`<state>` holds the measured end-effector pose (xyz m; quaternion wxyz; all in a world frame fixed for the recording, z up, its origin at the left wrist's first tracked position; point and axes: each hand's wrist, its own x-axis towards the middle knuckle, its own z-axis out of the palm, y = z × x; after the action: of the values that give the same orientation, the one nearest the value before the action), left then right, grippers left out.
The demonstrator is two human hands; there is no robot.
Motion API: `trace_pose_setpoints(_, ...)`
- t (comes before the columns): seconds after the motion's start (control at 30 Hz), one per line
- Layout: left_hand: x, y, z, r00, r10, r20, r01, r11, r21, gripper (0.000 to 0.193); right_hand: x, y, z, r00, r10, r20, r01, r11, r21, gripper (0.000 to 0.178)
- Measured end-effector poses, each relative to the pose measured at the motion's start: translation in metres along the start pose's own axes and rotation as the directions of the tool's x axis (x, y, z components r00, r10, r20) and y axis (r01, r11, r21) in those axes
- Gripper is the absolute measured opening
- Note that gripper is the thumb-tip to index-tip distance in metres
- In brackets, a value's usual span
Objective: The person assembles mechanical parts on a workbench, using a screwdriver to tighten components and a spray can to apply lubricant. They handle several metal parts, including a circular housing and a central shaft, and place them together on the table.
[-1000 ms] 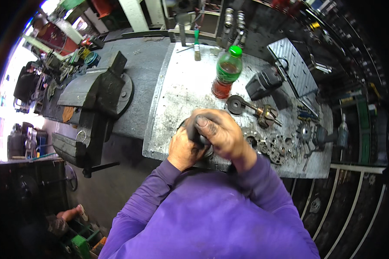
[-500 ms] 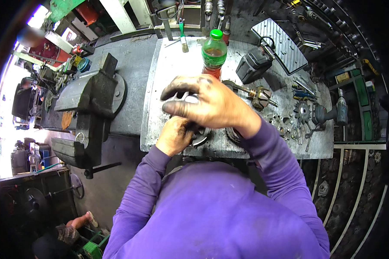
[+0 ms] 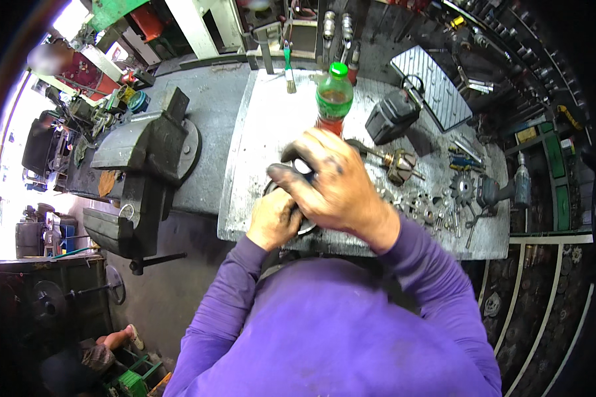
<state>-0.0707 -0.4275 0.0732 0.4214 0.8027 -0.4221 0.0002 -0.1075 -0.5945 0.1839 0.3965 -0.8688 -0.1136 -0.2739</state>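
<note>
At the near edge of the table [image 3: 248,159], the right hand [image 3: 334,184] curves thumb and fingers around a metal piece [image 3: 302,166]; whether it grips, I cannot tell. The left hand [image 3: 270,220], its grip hidden, is nearer, against a round part [image 3: 308,229]. A bottle [image 3: 334,99] stands beyond; a vise [image 3: 136,149] sits left.
</note>
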Motion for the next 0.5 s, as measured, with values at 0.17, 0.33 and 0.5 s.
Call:
trace_pose_setpoints(0.17, 0.002, 0.001, 0.001, 1.000, 0.025, 0.001, -0.025, 0.999, -0.035, 0.021, 0.009, -0.004, 0.005, 0.992, 0.082, -0.101, -0.052, 0.962, 0.269, 0.026)
trace_pose_setpoints(0.33, 0.002, -0.003, 0.005, 0.999, -0.036, 0.021, 0.036, 0.999, 0.004, 0.021, 0.036, 0.007, -0.005, 0.780, 0.228, 0.583, -0.590, 0.578, 0.563, 0.031)
trace_pose_setpoints(0.5, -0.001, -0.003, 0.010, 0.996, -0.021, -0.090, 0.025, 0.998, 0.052, 0.026, 0.018, -0.034, 0.002, 0.821, 0.569, 0.051, -0.523, 0.713, 0.468, 0.023)
